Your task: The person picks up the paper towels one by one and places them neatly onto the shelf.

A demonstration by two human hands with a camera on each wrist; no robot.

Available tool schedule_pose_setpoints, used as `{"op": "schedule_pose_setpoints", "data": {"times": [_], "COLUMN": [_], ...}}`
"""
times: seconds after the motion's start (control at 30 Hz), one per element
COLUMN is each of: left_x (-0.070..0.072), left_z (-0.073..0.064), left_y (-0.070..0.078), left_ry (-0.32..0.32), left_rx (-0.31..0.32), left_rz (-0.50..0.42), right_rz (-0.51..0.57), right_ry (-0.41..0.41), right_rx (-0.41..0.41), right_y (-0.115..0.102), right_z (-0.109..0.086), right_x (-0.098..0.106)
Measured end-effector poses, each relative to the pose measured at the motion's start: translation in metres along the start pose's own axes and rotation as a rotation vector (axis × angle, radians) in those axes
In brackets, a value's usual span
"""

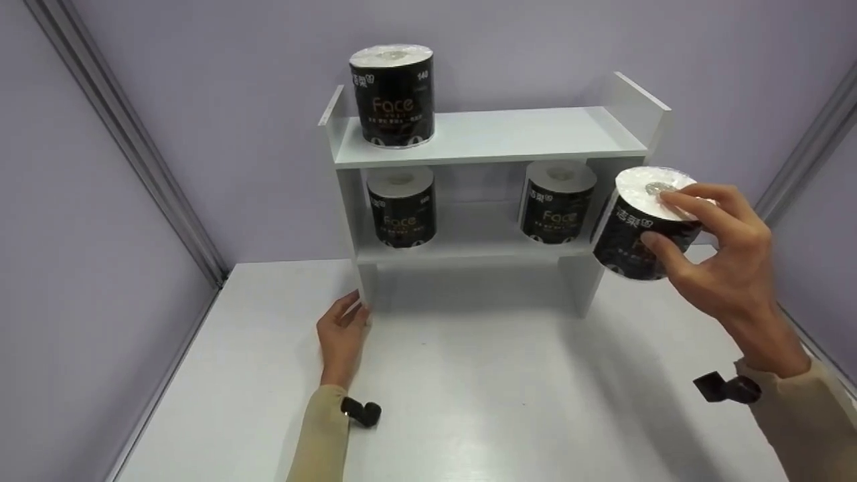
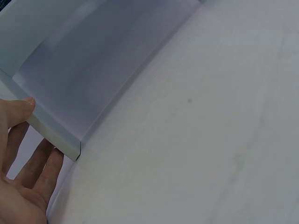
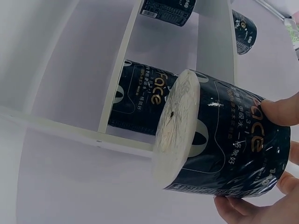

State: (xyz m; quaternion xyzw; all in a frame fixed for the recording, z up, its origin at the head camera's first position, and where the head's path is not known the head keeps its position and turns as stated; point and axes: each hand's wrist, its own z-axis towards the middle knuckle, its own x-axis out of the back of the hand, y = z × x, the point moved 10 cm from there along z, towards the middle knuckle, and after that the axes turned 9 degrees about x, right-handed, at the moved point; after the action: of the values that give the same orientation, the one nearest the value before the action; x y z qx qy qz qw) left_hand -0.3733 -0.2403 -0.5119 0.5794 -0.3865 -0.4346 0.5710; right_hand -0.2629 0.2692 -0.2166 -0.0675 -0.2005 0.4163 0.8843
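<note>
My right hand (image 1: pixel 730 261) grips a toilet paper roll (image 1: pixel 626 241) in a black "Face" wrapper, thumb on its near side and fingers at its white top. The roll is held in the air, slightly tilted, in front of the white shelf's (image 1: pixel 529 134) right side. In the right wrist view the held roll (image 3: pixel 224 140) shows its white underside. Low at the left, my left hand (image 1: pixel 341 338) pinches the shelf's left side panel (image 2: pixel 51 133), thumb on one face and fingers on the other.
One matching roll (image 1: pixel 395 104) stands on the shelf's top board at the left. On the middle board are a left roll (image 1: pixel 404 217) and a right roll (image 1: pixel 558 209). The shelf stands on a white table (image 1: pixel 455 402) against pale walls (image 1: pixel 221 134).
</note>
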Motion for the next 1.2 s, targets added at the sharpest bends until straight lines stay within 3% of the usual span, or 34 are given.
{"op": "schedule_pose_setpoints", "data": {"times": [0.37, 1.2], "left_x": [0.0, 0.0], "left_z": [-0.001, -0.001], "left_y": [0.005, 0.001], "left_ry": [-0.014, 0.006], "left_rx": [-0.031, 0.0], "left_rz": [-0.008, 0.002], "right_rz": [0.015, 0.045], "right_ry": [-0.011, -0.011], "right_rx": [-0.007, 0.0], "right_y": [-0.003, -0.024], "right_z": [0.015, 0.038], "right_x": [0.0, 0.0]}}
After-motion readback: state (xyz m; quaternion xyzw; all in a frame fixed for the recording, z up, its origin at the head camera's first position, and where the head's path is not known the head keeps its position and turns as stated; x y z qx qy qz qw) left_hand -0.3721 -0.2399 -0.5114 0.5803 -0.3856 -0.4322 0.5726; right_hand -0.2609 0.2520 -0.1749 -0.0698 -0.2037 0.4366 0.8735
